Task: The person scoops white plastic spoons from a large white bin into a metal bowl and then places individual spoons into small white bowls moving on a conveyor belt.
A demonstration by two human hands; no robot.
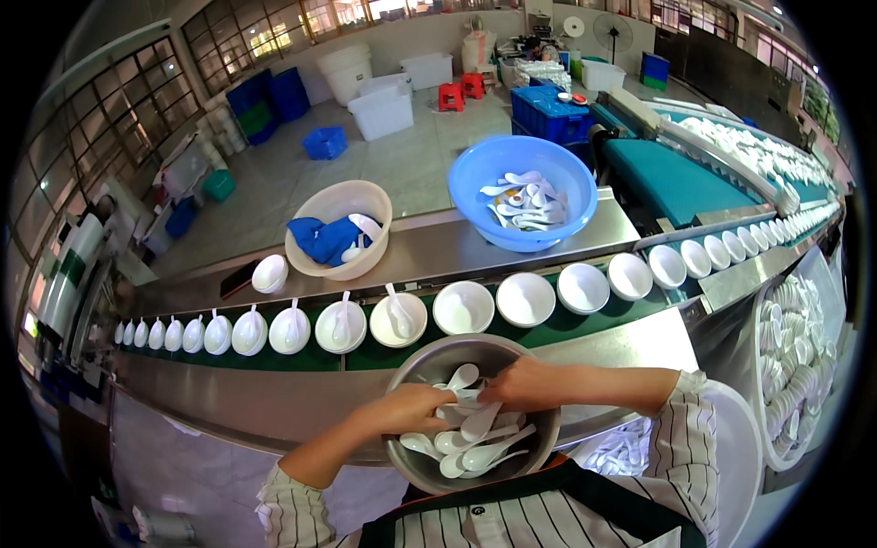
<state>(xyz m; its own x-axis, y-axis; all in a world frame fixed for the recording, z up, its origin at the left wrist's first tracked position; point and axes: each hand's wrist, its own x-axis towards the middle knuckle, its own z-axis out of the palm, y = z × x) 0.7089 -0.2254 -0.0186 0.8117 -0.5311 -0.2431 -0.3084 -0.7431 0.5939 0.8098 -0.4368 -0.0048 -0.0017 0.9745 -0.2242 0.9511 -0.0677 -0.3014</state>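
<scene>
A metal bowl point(422, 363) full of white ceramic spoons point(477, 449) sits on the steel ledge in front of me. Both hands are inside it. My left hand point(406, 408) reaches in from the left and closes on spoons near the bowl's middle. My right hand point(513, 382) comes in from the right and grips white spoons at the top of the pile. Just beyond the bowl a green conveyor point(375, 354) carries a row of white bowls point(525, 299); those on the left each hold a spoon, those on the right are empty.
A blue basin point(475, 169) with spoons and a cream basin point(315, 265) with a blue cloth stand on the steel shelf behind the belt. A white basket of spoons point(793, 365) is at right. Crates, tubs and red stools lie on the floor beyond.
</scene>
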